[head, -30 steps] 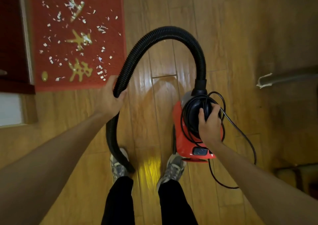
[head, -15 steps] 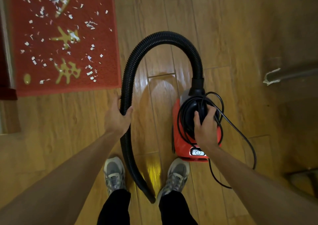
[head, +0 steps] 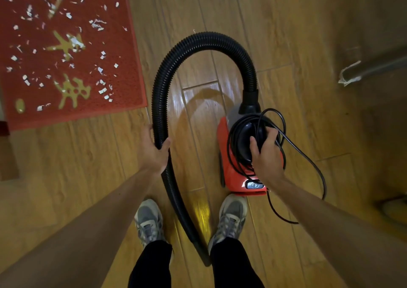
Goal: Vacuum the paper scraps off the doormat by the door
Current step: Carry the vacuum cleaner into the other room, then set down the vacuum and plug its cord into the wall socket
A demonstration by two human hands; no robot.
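Nearest the person, the free end of the hose lies on the wooden floor between the two shoes; whether a nozzle is fitted cannot be told. The left hand is closed round the hose partway along its length, thumb on the inner side and fingers wrapped behind. The right hand is curled over the black top housing of the red vacuum body, and it also traps loops of the power cord wound there. A switch sits at the rear edge of the vacuum body. Judged by its build, the body is compact and rigid, a moderate one-hand load, and is best lifted at the top housing. The ribbed hose is light and flexible but springy, so it should be taken close to the free end for control; the present grip leaves a long, loose tail. The slack cord hangs to the floor beside the right shoe and may snag; whether it is plugged in cannot be seen. Beyond the hands, the hose arches up into the front of the body. Farthest, to the left, lies the red doormat with the paper scraps scattered across it. The scraps appear light and easily blown about. The mat's coarse pile may hold the small pieces.
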